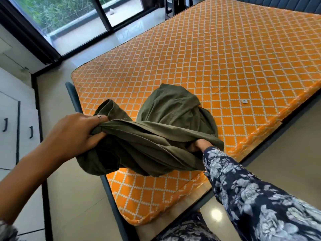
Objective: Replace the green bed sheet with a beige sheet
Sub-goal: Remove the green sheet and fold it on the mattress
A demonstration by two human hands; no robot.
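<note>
Already stripped, the mattress (199, 66) lies bare, its orange lattice cover exposed. The green sheet (156, 136) hangs bunched above the near corner, between both hands. Left hand (74, 134): fingers (97, 137) clenched on a gathered fold. Right hand (199, 145): mostly buried in cloth, apparently gripping it, though the fingers are hidden. Judged stage: removal nearly complete; setting the green sheet aside and spreading a beige one remain. No beige sheet is in view.

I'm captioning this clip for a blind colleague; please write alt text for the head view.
Two hands, left hand and right hand, grip a bunched olive-green cotton bed sheet above the corner of a bare orange mattress with a white diamond pattern. Glass sliding doors stand beyond.
</note>
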